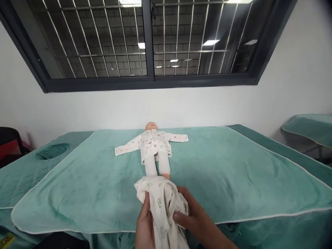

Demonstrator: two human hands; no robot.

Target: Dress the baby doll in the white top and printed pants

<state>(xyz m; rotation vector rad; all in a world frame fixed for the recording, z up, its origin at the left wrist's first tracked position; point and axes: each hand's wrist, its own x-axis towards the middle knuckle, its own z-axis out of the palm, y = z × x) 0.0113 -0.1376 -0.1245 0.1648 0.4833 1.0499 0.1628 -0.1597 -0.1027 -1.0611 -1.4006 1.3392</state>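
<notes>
Both hands grip a bunched white baby garment with small green prints, close to the front edge of the bed. On its left side my left hand is closed, thumb on top of the cloth. My right hand pinches the right side, thumb pressed into the folds. Just beyond lies a baby doll on its back, head toward the wall. It wears a printed white shirt with the sleeves spread out, and its legs are white. The garment hides one foot.
A light green blanket with white piping covers the bed, over a darker green cover with a round hole at left. A barred window is in the wall behind. Another green bed stands right; a black and red object sits left.
</notes>
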